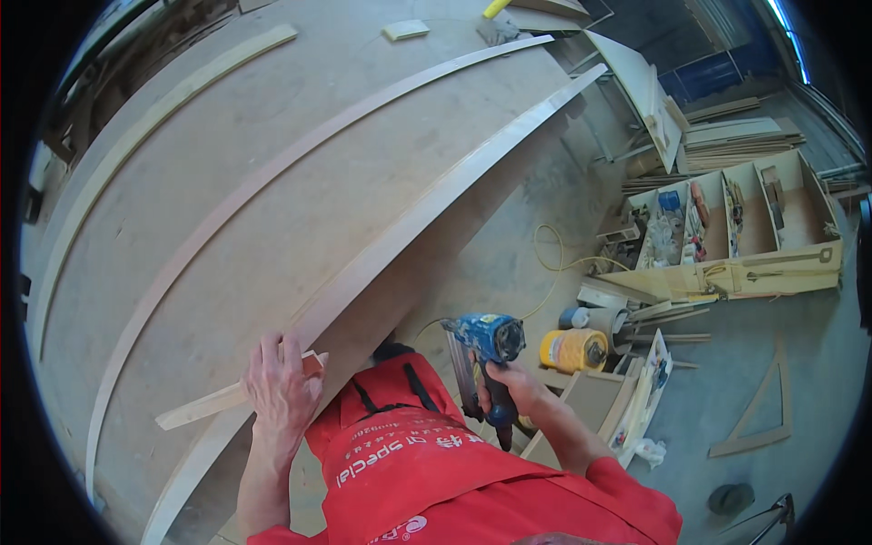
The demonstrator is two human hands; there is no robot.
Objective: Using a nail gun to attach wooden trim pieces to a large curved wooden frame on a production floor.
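Observation:
My left hand point(280, 386) is closed around a short wooden strip point(204, 406) at the near edge of a large wooden panel point(300, 227). The strip lies across a long pale edge strip point(413, 222), which curves along that edge. In my right hand point(516, 389) is a blue nail gun point(495, 338), gripped by its handle and held in front of my red apron point(427, 459), apart from the panel. Its magazine points down on the left side. Two more curved strips, a pinkish one point(182, 261) and a yellowish one point(173, 104), lie along the panel.
A small pale block point(405, 30) rests at the panel's far side. On the floor to the right are a compartmented wooden box point(754, 272) with tools, a yellow container point(574, 351), wood offcuts and a triangular wooden frame point(761, 438). A yellow hose point(547, 272) curls across the floor.

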